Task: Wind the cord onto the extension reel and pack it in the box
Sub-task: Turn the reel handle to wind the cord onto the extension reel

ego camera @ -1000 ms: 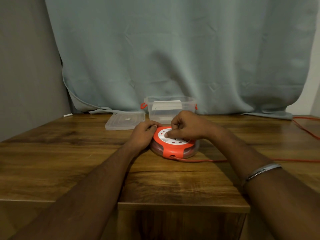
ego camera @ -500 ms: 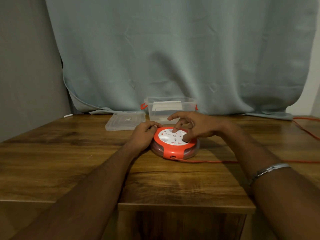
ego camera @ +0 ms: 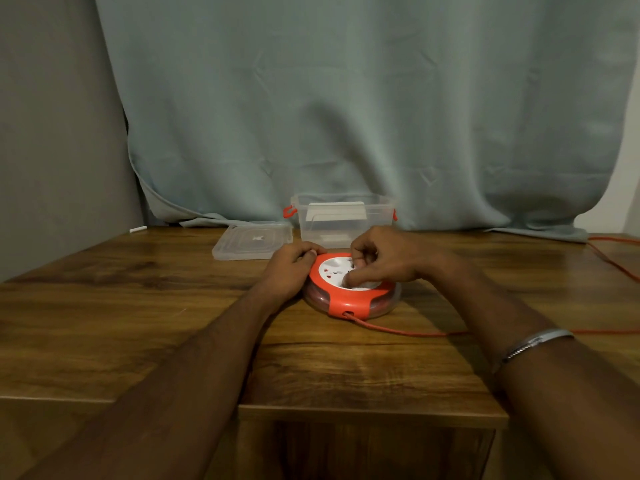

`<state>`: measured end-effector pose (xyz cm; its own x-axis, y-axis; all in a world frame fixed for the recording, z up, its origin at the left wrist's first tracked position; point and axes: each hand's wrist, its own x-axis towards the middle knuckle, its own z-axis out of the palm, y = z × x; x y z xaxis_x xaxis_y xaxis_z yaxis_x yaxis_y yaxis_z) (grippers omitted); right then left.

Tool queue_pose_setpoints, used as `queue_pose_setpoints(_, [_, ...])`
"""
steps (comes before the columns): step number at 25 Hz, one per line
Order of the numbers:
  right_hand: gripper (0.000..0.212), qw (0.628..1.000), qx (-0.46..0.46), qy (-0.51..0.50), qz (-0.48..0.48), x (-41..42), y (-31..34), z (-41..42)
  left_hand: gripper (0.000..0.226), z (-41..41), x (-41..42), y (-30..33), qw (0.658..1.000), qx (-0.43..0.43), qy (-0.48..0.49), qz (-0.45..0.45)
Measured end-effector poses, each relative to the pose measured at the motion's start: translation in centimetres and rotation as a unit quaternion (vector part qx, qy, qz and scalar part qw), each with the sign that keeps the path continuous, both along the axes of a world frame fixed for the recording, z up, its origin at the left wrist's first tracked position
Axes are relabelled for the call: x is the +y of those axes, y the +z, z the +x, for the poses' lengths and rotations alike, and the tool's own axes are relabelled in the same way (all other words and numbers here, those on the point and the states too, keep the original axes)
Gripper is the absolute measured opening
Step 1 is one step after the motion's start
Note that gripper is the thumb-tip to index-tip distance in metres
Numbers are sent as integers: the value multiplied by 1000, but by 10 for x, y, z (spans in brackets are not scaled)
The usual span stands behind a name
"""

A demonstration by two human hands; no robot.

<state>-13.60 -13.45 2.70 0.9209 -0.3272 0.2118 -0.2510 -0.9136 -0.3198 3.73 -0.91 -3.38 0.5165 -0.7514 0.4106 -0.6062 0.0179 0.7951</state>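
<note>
A round orange extension reel (ego camera: 349,301) with a white socket face lies flat on the wooden table (ego camera: 138,306). My left hand (ego camera: 292,268) grips its left rim, thumb on the top edge. My right hand (ego camera: 382,259) sits over the white face with its fingers curled, pinching the winding part there. An orange cord (ego camera: 415,332) leaves the reel's front opening and runs right across the table, passing under my right forearm. Behind the reel stands a clear plastic box (ego camera: 343,218) with orange latches, open at the top.
The box's clear lid (ego camera: 251,240) lies flat to the left of the box. More orange cord (ego camera: 613,251) trails over the table's far right side. A small white stick (ego camera: 138,229) lies at the back left edge. A grey-green curtain hangs behind.
My right hand turned on the reel's face: fingers spread out half a second ago, now curled back over the white centre. My left hand stayed on the rim.
</note>
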Motion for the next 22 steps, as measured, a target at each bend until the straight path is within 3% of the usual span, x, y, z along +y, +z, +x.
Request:
queue_pose_setpoints(5, [39, 999, -25, -6, -26, 7, -5, 12, 32, 0, 0, 1, 1000, -5, -2, -9])
queue_pose_setpoints(8, [12, 998, -54, 9, -9, 6, -1, 8, 32, 0, -1, 0, 1000, -7, -3, -11])
queue_pose_setpoints(12, [56, 998, -9, 48, 47, -5, 7, -2, 32, -2, 1, 1, 1000, -5, 0, -6])
queue_pose_setpoints(14, [66, 997, 26, 47, 57, -9, 7, -3, 32, -2, 1, 2, 1000, -8, 3, -6])
queue_pose_setpoints(18, [69, 994, 37, 39, 95, -17, 5, -5, 32, -2, 1, 1, 1000, 5, 3, -3])
queue_pose_setpoints(22, [52, 995, 8, 44, 93, -19, 2, -5, 32, -1, 0, -1, 1000, 6, -3, -7])
